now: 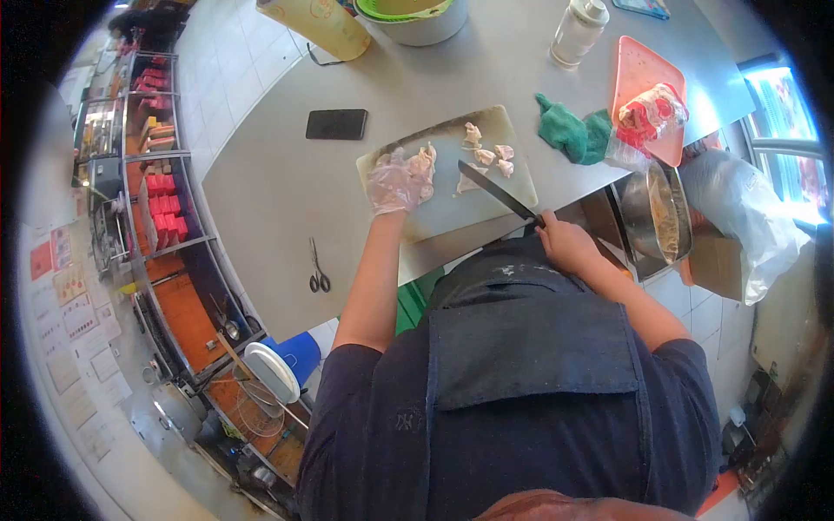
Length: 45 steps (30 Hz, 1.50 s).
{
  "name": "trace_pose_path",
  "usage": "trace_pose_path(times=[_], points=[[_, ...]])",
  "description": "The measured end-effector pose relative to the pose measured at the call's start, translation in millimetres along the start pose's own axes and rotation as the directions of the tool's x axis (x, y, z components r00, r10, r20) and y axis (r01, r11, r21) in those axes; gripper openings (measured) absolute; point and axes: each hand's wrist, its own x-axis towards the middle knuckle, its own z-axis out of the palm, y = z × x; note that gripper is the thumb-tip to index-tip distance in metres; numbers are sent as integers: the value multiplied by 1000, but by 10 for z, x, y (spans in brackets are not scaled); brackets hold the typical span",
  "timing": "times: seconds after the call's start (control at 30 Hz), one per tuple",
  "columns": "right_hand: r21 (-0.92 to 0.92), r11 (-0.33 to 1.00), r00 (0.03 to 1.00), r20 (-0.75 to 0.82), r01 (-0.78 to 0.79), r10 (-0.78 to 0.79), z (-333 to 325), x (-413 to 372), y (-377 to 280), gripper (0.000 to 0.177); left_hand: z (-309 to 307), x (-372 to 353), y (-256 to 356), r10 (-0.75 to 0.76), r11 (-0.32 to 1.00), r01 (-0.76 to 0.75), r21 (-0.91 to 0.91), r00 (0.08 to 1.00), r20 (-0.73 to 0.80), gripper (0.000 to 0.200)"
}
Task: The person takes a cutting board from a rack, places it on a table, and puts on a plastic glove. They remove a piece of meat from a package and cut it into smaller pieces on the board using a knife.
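Plastic covers the left hand (pixel 393 184), touching meat (pixel 424 174) at upper centre, its finger grip unclear; right of centre, the right hand (pixel 569 244) clasps a knife (pixel 499 193).

Handle of knife (pixel 501 193) mostly hidden in right hand (pixel 569 243); left hand (pixel 393 184) partly covers meat (pixel 426 163); grey pot (pixel 426 33), yellow jug (pixel 328 28) cut by top edge; wall sheets (pixel 80 314) unreadable

head-worn camera, wide round view; close above apron (pixel 534 356), facing down and forward across table (pixel 261 195)
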Motion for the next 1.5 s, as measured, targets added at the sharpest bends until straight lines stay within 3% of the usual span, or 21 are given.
trace_pose_path(times=[0.1, 0.2, 0.3, 0.4, 0.47, 0.53, 0.57, 0.67, 0.73, 0.77, 0.8, 0.83, 0.87, 0.93, 0.97, 1.0, 1.1, 1.2, 1.3, 1.4, 1.5], points=[[15, 999, 998, -52, -37, 38, -60, 74, -62, 29, -53, 81, -6, -122, 977, 180, -113, 910, 397, 50], [36, 998, 996, -75, -47, 49, -84, 80, -112, 29, -317, 9, 45, -256, 931, 350, -100, 824, 505, 48], [67, 997, 997, -65, -45, 50, -100, 85, -103, 28, 86, -212, -466, -228, 958, 276, -81, 901, 370, 45], [87, 996, 998, -51, -36, 40, -140, 76, -98, 28, 66, -401, -749, -56, 956, 115, -268, 974, 218, 42], [98, 995, 998, -58, -14, 19, -148, 61, -106, 28, -51, -435, -864, -227, 624, 457, -634, 882, 413, 33], [110, 994, 997, -79, 27, -18, -144, 50, -123, 28, -113, -470, -869, -256, 356, 498, -791, 866, 430, 30], [147, 988, 996, -82, 47, -35, -149, 45, -145, 28, -90, -488, -869, -253, 348, 401, -848, 911, 326, 31], [226, 969, 992, -102, 102, -80, -149, 40, -219, 28, -56, -436, -763, -129, 584, 9, -811, 988, -82, 24], [240, 962, 987, -120, 129, -102, -124, 55, -224, 27, -148, -388, -534, -88, 588, -69, -806, 985, -148, 25], [246, 962, 989, -115, 123, -97, -133, 53, -236, 27, -227, -387, -405, -128, 487, -3, -874, 989, -74, 26], [252, 961, 990, -109, 117, -92, -151, 48, -259, 26, -296, -425, -381, -86, 491, 69, -868, 996, 30, 25], [259, 959, 991, -103, 112, -88, -165, 48, -275, 26, -363, -464, -357, -44, 504, 138, -853, 990, 134, 26], [277, 956, 993, -97, 93, -68, -172, 48, -283, 26, -447, -533, -372, 51, 627, 185, -756, 960, 277, 28], [314, 948, 996, -83, 48, -23, -186, 39, -287, 26, -530, -523, -338, 72, 905, 162, -393, 853, 518, 30], [320, 946, 996, -90, 49, -21, -192, 39, -297, 26, -599, -444, -248, -5, 989, 90, -115, 808, 589, 29], [326, 944, 995, -100, 50, -18, -197, 47, -316, 26, -625, -392, -178, -102, 986, -8, 169, 769, 631, 27], [308, 950, 998, -60, 52, -36, -198, 66, -371, 26, -443, -570, -175, -101, 975, 137, -178, 976, 195, 38], [109, 992, 996, 63, 57, -64, -285, 91, -473, 28, -138, -524, -270, -59, 984, 81, -161, 989, 135, 40], [-17, 1000, 992, 125, 20, -18, -473, 2, -552, 30, -79, -427, -295, -276, 951, 308, -39, 896, 348, 35], [-28, 998, 984, 162, -65, 68, -607, -74, -622, 30, 117, -588, -482, -246, 955, 269, -124, 953, 177, 33], [-7, 999, 974, 219, -52, 53, -468, 75, -610, 31, 120, -802, -468, -103, 851, 97, -517, 995, 16, 27]])
